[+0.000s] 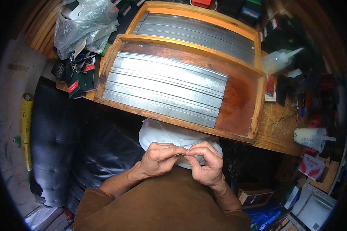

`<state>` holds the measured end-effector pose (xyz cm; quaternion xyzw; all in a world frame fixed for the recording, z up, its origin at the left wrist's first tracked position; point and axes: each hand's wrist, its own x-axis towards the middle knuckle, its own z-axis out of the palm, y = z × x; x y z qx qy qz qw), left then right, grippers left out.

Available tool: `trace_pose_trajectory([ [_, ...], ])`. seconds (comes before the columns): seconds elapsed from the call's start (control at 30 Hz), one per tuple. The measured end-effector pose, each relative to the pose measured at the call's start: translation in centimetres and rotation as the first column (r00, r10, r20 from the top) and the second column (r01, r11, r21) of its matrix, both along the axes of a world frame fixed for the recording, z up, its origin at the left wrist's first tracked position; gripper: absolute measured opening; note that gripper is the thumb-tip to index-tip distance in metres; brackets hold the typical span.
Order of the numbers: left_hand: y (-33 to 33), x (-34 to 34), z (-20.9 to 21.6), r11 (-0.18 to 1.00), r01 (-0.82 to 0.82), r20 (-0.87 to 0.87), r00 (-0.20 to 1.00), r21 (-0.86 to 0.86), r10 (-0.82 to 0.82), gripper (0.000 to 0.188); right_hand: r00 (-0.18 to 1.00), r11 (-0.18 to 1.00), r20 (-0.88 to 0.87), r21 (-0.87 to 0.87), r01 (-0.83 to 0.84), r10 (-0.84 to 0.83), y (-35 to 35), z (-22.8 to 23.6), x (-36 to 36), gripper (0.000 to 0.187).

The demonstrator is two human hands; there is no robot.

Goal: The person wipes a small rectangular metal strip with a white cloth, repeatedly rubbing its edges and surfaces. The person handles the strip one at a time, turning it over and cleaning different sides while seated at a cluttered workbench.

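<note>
Above my lap, the fingertips of my left hand (162,158) and my right hand (206,163) meet in a pinch. A thin, small piece seems to lie between them, mostly covered by the fingers; its kind cannot be told. Just beyond the hands is a shallow wooden tray (240,102), with rows of thin, shiny metal strips (162,82) laid side by side, touching neither hand. A second wooden tray (204,11) with darker metal strips (196,34) stands behind it. White cloth (160,133) shows under the near tray's edge, behind my fingers.
On the bench lie a clear plastic bag (86,29), keys (81,63) and dark green boxes (81,85) at left. A squeeze bottle (275,61) and a drink cup (310,138) stand at right. A black padded seat (52,150) and yellow roll (26,127) are at far left.
</note>
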<state>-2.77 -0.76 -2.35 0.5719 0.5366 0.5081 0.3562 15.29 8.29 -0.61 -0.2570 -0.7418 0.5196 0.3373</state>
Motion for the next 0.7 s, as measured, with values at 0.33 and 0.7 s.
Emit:
trace_pose_trajectory([
  [0.33, -0.2, 0.0, -0.3, 1.0, -0.008, 0.003, 1.0, 0.005, 0.007, 0.028, 1.0, 1.0, 0.003, -0.007, 0.002, -0.002, -0.1, 0.0, -0.1, 0.016],
  [0.7, 0.0, 0.6, 0.1, 0.989, -0.097, 0.083, 0.991, -0.116, 0.107, 0.017, 0.919, 0.914, -0.089, -0.178, 0.363, -0.383, 4.3, 6.0, 6.5, 0.004],
])
